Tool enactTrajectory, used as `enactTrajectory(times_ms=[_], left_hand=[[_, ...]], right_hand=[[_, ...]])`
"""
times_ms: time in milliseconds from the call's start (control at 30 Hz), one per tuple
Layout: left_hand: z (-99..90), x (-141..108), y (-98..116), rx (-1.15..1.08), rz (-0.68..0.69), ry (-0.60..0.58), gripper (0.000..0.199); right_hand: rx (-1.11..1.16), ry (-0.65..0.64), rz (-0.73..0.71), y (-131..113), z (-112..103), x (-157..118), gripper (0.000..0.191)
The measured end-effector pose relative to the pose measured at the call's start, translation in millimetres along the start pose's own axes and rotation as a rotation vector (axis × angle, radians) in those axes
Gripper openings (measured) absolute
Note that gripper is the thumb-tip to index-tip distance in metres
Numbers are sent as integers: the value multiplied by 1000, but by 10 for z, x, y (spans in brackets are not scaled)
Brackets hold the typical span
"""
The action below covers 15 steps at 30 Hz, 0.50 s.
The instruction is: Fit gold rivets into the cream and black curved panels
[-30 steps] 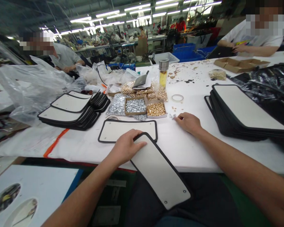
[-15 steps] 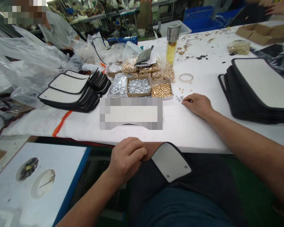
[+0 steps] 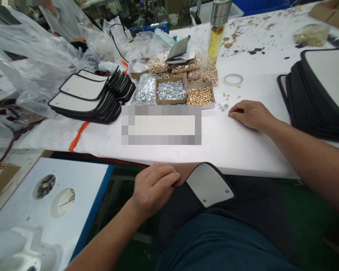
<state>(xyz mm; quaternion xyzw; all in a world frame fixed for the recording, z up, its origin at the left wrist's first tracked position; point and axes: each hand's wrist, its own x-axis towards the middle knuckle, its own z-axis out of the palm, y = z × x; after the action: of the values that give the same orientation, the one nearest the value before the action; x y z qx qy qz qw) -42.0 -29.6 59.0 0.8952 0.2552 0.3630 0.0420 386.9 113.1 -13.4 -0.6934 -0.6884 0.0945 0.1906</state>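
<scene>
My left hand (image 3: 155, 184) is closed on the edge of a curled panel (image 3: 210, 184) above my lap. The panel has a light grey face, a brown back, black edging and two small metal eyelets near its lower edge. On the white table my right hand (image 3: 251, 113) is pinched, thumb and fingertips together; whatever they hold is hidden. Just left of its fingertips lie several loose silver metal pieces (image 3: 222, 107). Beyond them are a few gold pieces (image 3: 226, 95) and a clear ring (image 3: 233, 79).
A box of silver eyelets (image 3: 171, 90) and a box of gold pieces (image 3: 200, 96) stand mid-table. Panel stacks lie at left (image 3: 84, 101) and right (image 3: 327, 86). A bottle (image 3: 216, 37) stands behind. A white machine (image 3: 22, 244) sits at lower left. Someone's grey sleeve (image 3: 66, 19) shows behind.
The view has tilted down and shifted left, so the table things appear higher and further right. My right hand is slightly further from the loose silver pieces. My left hand still holds the panel.
</scene>
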Motion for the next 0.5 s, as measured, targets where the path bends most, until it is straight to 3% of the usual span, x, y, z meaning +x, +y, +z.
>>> enactTrajectory(times_ms=[333,400,500], left_hand=[[0,22,45,-98,-152,-27,24],[-24,64,75,-124,-205,-40,18],[-55,139,91,-197,-411,-46,8]], right_hand=[[105,-8,12,-122,-157,-33,16],[139,58,41,-311,-254,-170,17],[273,165,46,-863,-422,-622,20]])
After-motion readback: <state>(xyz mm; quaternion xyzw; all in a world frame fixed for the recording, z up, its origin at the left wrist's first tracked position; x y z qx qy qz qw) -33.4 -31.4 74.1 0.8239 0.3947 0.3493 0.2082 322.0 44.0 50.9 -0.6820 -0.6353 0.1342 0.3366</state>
